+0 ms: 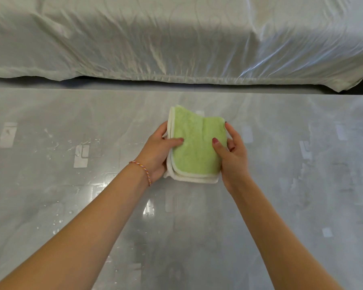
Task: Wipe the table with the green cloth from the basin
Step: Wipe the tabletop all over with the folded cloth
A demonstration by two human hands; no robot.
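The green cloth [196,143], folded into a thick pad with white edging, is held between both hands over the middle of the glossy grey table [61,195]. My left hand [155,151] grips its left edge, thumb lying on the green top face. My right hand [233,155] grips its right edge, thumb on top and fingers curled behind. I cannot tell whether the cloth's lower edge touches the table. The basin is out of view.
Water droplets and streaks lie on the table at the left [57,222]. Beyond the table's far edge stands a bed or sofa wrapped in shiny plastic sheeting [176,38]. A thin braided bracelet [145,170] circles my left wrist.
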